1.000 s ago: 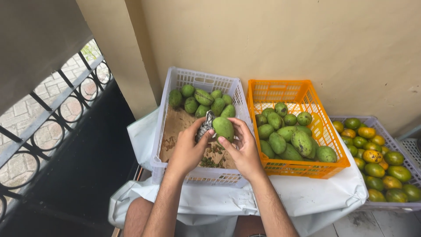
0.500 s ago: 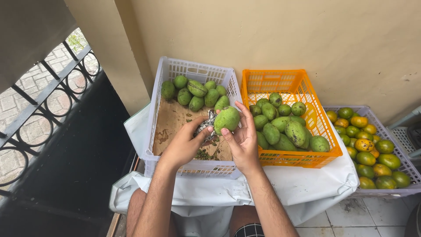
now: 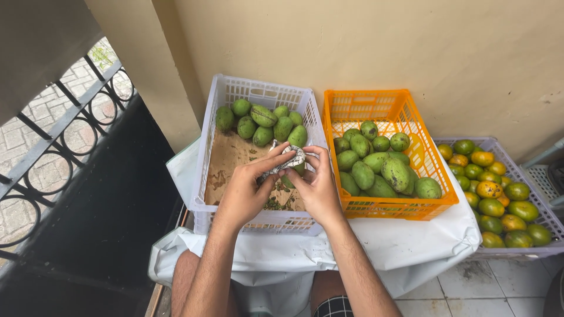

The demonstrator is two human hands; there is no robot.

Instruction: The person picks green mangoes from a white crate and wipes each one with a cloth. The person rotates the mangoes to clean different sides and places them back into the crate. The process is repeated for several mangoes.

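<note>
Left hand [image 3: 244, 191]: pinched crumpled paper [image 3: 286, 162].
Right hand [image 3: 319, 186]: gripped the mango [image 3: 294, 171] under that paper.
Location: over white crate [image 3: 258, 94].

left hand [image 3: 244, 191]: bare from where I look down, no glove, ring or watch on it.
right hand [image 3: 317, 188]: bare too, nothing worn on fingers or wrist.
forearms: I see no sleeves; both are uncovered up to the bottom edge of my view.
legs: bare knees show at the bottom edge.
shorts [image 3: 335, 306]: a small patch of dark cloth with a thin white check.
</note>
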